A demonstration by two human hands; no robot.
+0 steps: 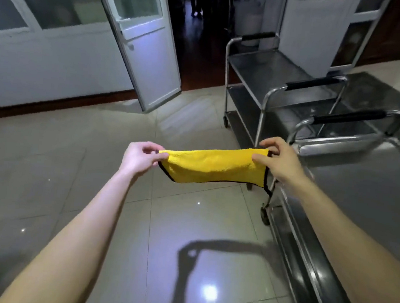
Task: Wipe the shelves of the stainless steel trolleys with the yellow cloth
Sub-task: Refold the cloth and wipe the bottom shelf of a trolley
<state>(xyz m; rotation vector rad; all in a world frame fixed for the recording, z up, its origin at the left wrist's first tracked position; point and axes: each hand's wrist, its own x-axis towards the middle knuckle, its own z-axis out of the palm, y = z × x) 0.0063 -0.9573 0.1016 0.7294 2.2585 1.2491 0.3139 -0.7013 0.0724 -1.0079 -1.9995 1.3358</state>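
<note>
Tiled floor (85, 166) lay underfoot, stainless steel trolleys (267, 68) stood in a row at right, yellow cloth (212, 166) hung stretched in the air beside the nearest trolley's shelf edge, left hand (141, 158) pinched its left end, right hand (279, 161) pinched its right end.

Institutional service room: steel trolleys (267, 77), tiled floor (97, 167).

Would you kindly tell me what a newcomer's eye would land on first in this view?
First, the bright yellow cloth, pinched at each end by the left hand and right hand, mid-frame above the tiled floor. Then the stainless steel trolleys with black handles, lined up on the right.
</note>
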